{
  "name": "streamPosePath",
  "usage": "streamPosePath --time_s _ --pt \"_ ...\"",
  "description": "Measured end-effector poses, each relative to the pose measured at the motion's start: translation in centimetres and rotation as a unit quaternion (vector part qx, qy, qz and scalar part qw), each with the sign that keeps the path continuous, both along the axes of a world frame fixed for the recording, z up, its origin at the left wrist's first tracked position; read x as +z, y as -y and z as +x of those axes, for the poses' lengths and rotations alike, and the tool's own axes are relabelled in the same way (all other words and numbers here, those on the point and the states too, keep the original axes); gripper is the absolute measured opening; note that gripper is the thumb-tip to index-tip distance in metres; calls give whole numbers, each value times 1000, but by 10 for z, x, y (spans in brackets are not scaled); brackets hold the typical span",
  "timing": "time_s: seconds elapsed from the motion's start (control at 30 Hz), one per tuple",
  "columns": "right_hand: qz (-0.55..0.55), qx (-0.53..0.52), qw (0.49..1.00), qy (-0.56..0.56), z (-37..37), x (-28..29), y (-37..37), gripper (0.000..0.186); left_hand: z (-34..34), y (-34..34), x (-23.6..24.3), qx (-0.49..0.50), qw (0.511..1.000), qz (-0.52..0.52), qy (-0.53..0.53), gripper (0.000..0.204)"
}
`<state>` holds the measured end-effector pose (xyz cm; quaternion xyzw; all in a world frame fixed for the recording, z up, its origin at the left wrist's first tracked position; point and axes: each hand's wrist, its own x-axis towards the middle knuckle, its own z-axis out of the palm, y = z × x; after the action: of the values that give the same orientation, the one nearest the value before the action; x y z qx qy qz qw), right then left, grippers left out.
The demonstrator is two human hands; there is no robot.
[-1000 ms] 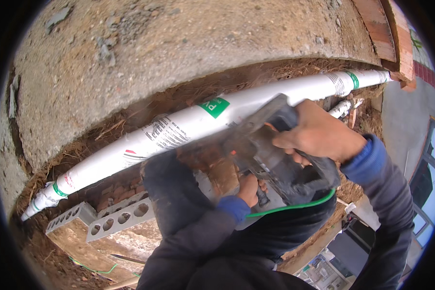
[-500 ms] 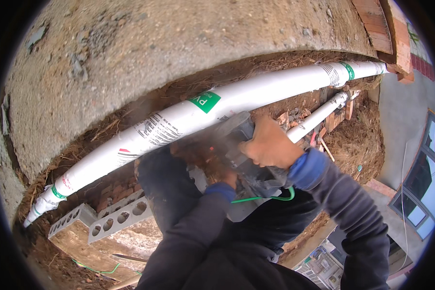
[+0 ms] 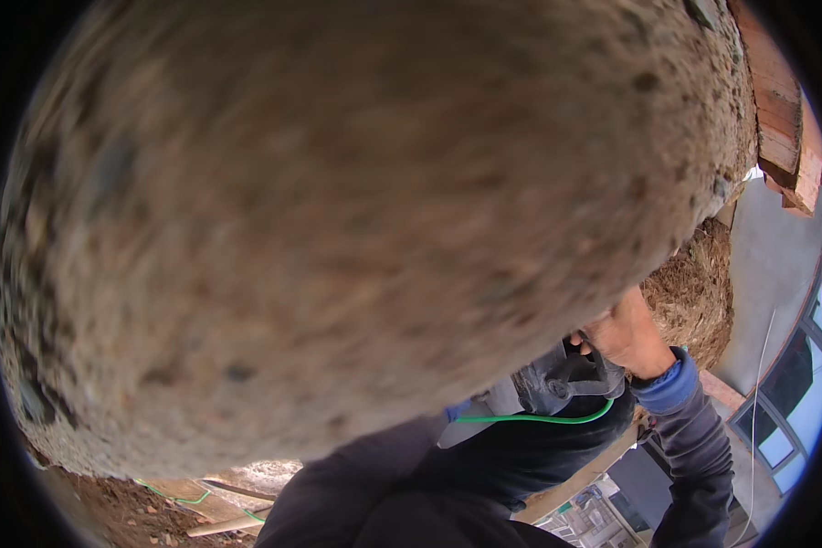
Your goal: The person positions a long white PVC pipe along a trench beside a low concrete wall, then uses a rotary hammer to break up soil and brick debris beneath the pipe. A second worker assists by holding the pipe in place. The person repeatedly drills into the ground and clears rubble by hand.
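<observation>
Blurred, gritty concrete (image 3: pixel 356 210) fills most of the head view, very close. Beyond its lower-right edge, my right hand (image 3: pixel 626 333) is closed around the handle of a dark power tool (image 3: pixel 557 384), whose front disappears behind the concrete. A green cable (image 3: pixel 557 418) runs beneath the tool, across my dark-clothed legs. My left hand is hidden behind the concrete; only a blue cuff and dark sleeve show at the bottom middle. The white pipes are hidden as well.
Reddish wooden boards (image 3: pixel 776 119) line the upper right edge. Soil (image 3: pixel 703 292) borders a grey wall (image 3: pixel 767 237) with a window (image 3: pixel 790 411) and a hanging white wire (image 3: pixel 756 429). At lower left are dirt (image 3: pixel 123 511), a pale stick (image 3: pixel 233 526) and green line (image 3: pixel 187 500).
The view has swung close against the concrete, which now covers the white pipes, blocks and left hand. The right hand and tool appear farther right and lower than half a second ago.
</observation>
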<state>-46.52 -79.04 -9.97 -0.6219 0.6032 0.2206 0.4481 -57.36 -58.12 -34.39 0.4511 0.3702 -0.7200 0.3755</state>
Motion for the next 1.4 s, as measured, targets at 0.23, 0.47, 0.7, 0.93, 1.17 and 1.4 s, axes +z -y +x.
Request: streamPosePath --time_s 0.23,0.47,0.7,0.93,1.17,1.4 --pt "76 27 996 -21 0 -25 27 22 -14 9 -19 -83 996 -10 -21 17" --pt "32 9 999 -17 -14 -60 15 27 9 12 -25 -50 994 12 91 37" --pt "21 3 998 -59 -18 -77 10 33 18 16 -30 -55 994 10 98 33" --pt "4 19 998 -60 -31 -88 6 33 30 14 -32 -34 994 11 107 31" --pt "-13 0 1000 -15 -37 -119 -12 36 43 10 -42 -27 991 24 130 29" --pt "70 -28 996 52 -44 -53 19 21 10 8 -22 -69 984 46 160 29"
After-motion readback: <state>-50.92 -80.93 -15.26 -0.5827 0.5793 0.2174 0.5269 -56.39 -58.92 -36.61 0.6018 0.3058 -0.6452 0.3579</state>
